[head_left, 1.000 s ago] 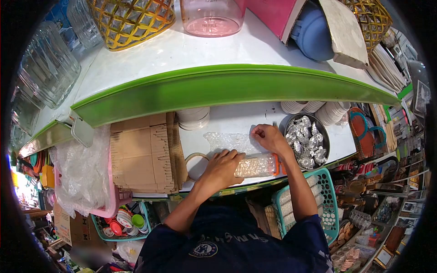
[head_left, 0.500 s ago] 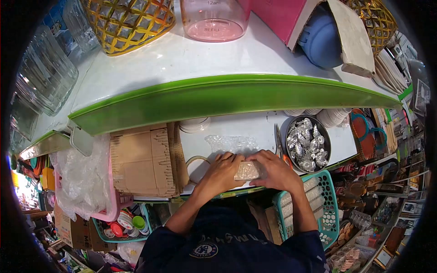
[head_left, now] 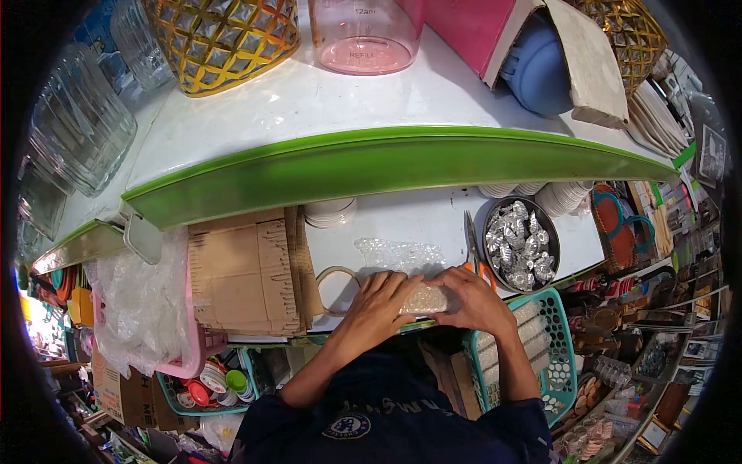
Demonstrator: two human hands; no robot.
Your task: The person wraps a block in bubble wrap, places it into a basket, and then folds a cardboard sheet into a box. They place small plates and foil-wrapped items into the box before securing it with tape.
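A small block-shaped bundle in bubble wrap (head_left: 425,298) lies near the front edge of the white shelf, between my two hands. My left hand (head_left: 380,305) curves over its left end, fingers pressed together on the wrap. At the other end, my right hand (head_left: 473,300) grips the bundle between thumb and fingers. A loose stretch of clear bubble wrap (head_left: 398,254) spreads out flat behind the bundle; my fingers hide where the two meet. What is inside the wrap cannot be made out.
Scissors (head_left: 471,240) with orange handles and a dark bowl of small fluted metal tins (head_left: 522,243) are on the right. A tape roll (head_left: 325,309) and stacked cardboard (head_left: 243,271) are left. A teal basket (head_left: 568,348) holds wrapped bundles. A green-edged shelf (head_left: 394,166) overhangs.
Both hands and the bundle have shifted slightly toward my body. My left fingers now lie straighter across the wrap, and the loose bubble wrap sits a little farther right and lower.
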